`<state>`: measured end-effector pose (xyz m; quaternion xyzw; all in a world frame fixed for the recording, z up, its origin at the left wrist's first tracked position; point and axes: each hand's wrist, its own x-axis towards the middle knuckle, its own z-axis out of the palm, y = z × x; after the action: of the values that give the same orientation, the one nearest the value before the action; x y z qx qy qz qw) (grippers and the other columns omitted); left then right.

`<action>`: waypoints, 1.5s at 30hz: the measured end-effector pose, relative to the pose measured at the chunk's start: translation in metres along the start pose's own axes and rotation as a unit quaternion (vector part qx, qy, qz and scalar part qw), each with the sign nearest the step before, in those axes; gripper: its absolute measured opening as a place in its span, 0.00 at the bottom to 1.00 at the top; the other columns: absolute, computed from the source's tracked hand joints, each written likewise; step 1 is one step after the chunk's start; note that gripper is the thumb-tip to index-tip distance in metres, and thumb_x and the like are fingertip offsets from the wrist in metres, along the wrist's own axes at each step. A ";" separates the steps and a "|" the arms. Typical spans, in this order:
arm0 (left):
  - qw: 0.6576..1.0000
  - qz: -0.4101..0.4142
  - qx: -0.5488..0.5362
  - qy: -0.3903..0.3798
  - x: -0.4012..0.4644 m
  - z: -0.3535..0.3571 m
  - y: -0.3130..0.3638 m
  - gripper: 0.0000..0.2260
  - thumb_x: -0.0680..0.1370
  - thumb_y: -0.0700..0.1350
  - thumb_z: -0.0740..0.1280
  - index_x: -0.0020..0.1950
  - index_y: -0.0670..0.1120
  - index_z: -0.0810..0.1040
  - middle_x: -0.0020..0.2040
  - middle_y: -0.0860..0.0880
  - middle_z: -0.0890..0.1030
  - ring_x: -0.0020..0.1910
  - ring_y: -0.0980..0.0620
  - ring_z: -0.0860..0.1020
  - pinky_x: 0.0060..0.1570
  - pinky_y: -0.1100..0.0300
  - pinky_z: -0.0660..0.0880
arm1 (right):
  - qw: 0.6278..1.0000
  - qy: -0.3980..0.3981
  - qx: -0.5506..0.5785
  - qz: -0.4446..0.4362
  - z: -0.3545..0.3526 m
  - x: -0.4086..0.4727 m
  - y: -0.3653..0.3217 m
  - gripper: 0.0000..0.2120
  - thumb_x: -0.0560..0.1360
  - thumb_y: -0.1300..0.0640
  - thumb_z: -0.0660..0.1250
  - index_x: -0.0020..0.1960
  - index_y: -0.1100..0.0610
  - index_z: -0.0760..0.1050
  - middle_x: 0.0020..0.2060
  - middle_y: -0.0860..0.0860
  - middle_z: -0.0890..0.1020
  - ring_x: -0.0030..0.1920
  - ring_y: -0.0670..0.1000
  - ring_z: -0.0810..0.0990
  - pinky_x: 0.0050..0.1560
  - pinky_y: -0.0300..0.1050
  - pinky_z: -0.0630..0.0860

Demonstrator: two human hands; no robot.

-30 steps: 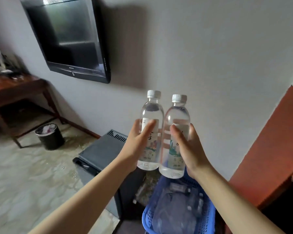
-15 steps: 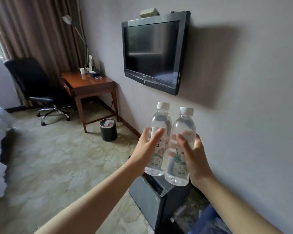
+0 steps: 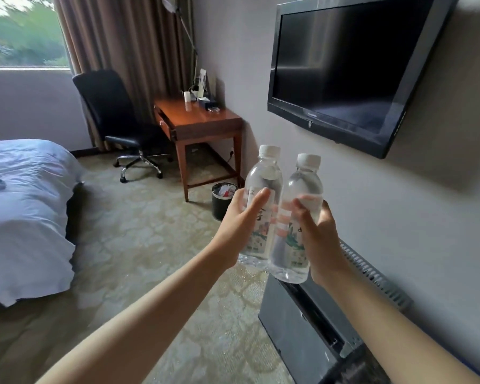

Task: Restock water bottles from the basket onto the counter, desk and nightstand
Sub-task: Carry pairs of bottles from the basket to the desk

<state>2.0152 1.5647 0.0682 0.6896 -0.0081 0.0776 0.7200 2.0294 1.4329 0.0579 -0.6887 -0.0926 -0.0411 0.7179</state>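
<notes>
Water bottles, two of them, are held up side by side in front of the wall, roughly at chest height from where I watch through the head camera. Left bottle [image 3: 262, 206] sits in the left hand [image 3: 240, 227]; the thumb lies across the label front and the palm wraps the near side, so that hand is clamped on it. Right bottle [image 3: 298, 220] sits in the right hand [image 3: 320, 239], thumb bent over the upper label, the other fingers visible through the clear plastic between the two bottles; also a firm wrap-around hold. Both bottles stand nearly upright, white caps on top, and their sides touch or nearly touch; I cannot tell which. Both forearms reach forward from the bottom of the view and converge, bare, wrists about level with each other. Below the bottles I log a dark grey mini fridge [image 3: 305, 328] against the wall, with the bottle bases above its top and not resting on it. Up right, a black television [image 3: 341, 65] hangs on the wall. Farther back stands a wooden desk [image 3: 203, 117] with small items on it, a black office chair [image 3: 114, 115] to its left and a black waste bin [image 3: 222, 200] under its near corner. A bed [image 3: 22, 206] with white linen fills the left side.
</notes>
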 end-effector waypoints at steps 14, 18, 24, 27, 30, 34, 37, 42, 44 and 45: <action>0.997 -0.016 0.001 0.074 0.154 -0.077 -0.024 0.13 0.76 0.57 0.61 0.58 0.54 0.70 0.53 0.49 0.80 0.46 0.55 0.82 0.39 0.63 0.77 | 0.994 -0.102 0.050 0.006 0.081 0.163 0.040 0.18 0.66 0.45 0.66 0.53 0.49 0.71 0.46 0.54 0.82 0.44 0.52 0.85 0.41 0.42 0.82; 0.996 -0.015 -0.009 0.087 0.200 -0.105 -0.028 0.08 0.77 0.56 0.61 0.53 0.55 0.71 0.51 0.48 0.80 0.44 0.54 0.82 0.41 0.60 0.80 | 0.989 -0.134 0.058 0.013 0.108 0.213 0.050 0.20 0.68 0.46 0.66 0.57 0.52 0.70 0.48 0.56 0.82 0.45 0.53 0.85 0.40 0.43 0.82; 0.995 -0.013 -0.018 0.096 0.275 -0.169 -0.041 0.08 0.77 0.54 0.61 0.54 0.53 0.71 0.45 0.50 0.80 0.35 0.60 0.83 0.33 0.65 0.79 | 0.987 -0.149 0.052 0.020 0.172 0.294 0.078 0.19 0.70 0.46 0.68 0.58 0.50 0.70 0.49 0.55 0.83 0.46 0.52 0.85 0.46 0.50 0.81; 0.997 -0.013 -0.020 0.075 0.320 -0.215 -0.051 0.11 0.76 0.55 0.62 0.55 0.53 0.71 0.46 0.51 0.80 0.37 0.60 0.83 0.34 0.64 0.79 | 0.988 -0.145 0.058 0.018 0.216 0.335 0.094 0.16 0.71 0.47 0.68 0.56 0.49 0.70 0.49 0.53 0.83 0.46 0.51 0.85 0.47 0.51 0.81; 0.997 -0.016 -0.035 0.062 0.368 -0.266 -0.054 0.15 0.73 0.58 0.63 0.56 0.52 0.71 0.48 0.50 0.79 0.40 0.58 0.81 0.35 0.65 0.78 | 0.988 -0.141 0.067 0.019 0.265 0.379 0.102 0.17 0.68 0.46 0.67 0.55 0.48 0.70 0.46 0.50 0.83 0.43 0.47 0.85 0.42 0.45 0.80; 0.998 -0.028 -0.031 0.036 0.428 -0.325 -0.056 0.18 0.72 0.57 0.61 0.58 0.51 0.71 0.51 0.48 0.79 0.45 0.55 0.81 0.36 0.64 0.78 | 0.987 -0.143 0.062 0.031 0.319 0.435 0.107 0.21 0.66 0.41 0.71 0.55 0.47 0.70 0.48 0.53 0.83 0.47 0.51 0.85 0.46 0.50 0.80; 0.998 -0.033 -0.036 0.028 0.467 -0.354 -0.060 0.11 0.76 0.55 0.60 0.55 0.51 0.71 0.50 0.48 0.78 0.45 0.55 0.80 0.38 0.63 0.77 | 0.988 -0.140 0.063 0.027 0.346 0.471 0.116 0.19 0.66 0.41 0.69 0.53 0.47 0.72 0.49 0.53 0.83 0.50 0.53 0.84 0.53 0.56 0.79; 0.999 -0.030 -0.021 0.021 0.538 -0.399 -0.071 0.19 0.70 0.57 0.60 0.57 0.51 0.71 0.50 0.49 0.79 0.45 0.55 0.80 0.40 0.61 0.77 | 0.989 -0.140 0.048 0.024 0.392 0.540 0.134 0.26 0.65 0.40 0.68 0.57 0.53 0.73 0.50 0.57 0.83 0.50 0.55 0.84 0.54 0.58 0.79; 0.999 -0.018 -0.020 0.017 0.571 -0.413 -0.074 0.17 0.69 0.57 0.60 0.55 0.52 0.71 0.48 0.51 0.79 0.40 0.61 0.81 0.36 0.65 0.77 | 0.989 -0.136 0.052 0.016 0.408 0.572 0.142 0.21 0.66 0.42 0.68 0.54 0.52 0.73 0.48 0.57 0.83 0.48 0.55 0.84 0.50 0.54 0.81; 1.000 -0.015 -0.019 0.011 0.588 -0.420 -0.076 0.17 0.70 0.57 0.60 0.55 0.52 0.71 0.48 0.52 0.78 0.39 0.63 0.81 0.35 0.67 0.77 | 0.990 -0.133 0.054 0.012 0.416 0.589 0.148 0.19 0.67 0.44 0.68 0.54 0.51 0.73 0.47 0.56 0.83 0.47 0.54 0.84 0.48 0.51 0.81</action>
<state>2.5658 2.0387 0.0419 0.6748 0.0092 0.0741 0.7342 2.6026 1.8944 0.0390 -0.6490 -0.1815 0.0646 0.7360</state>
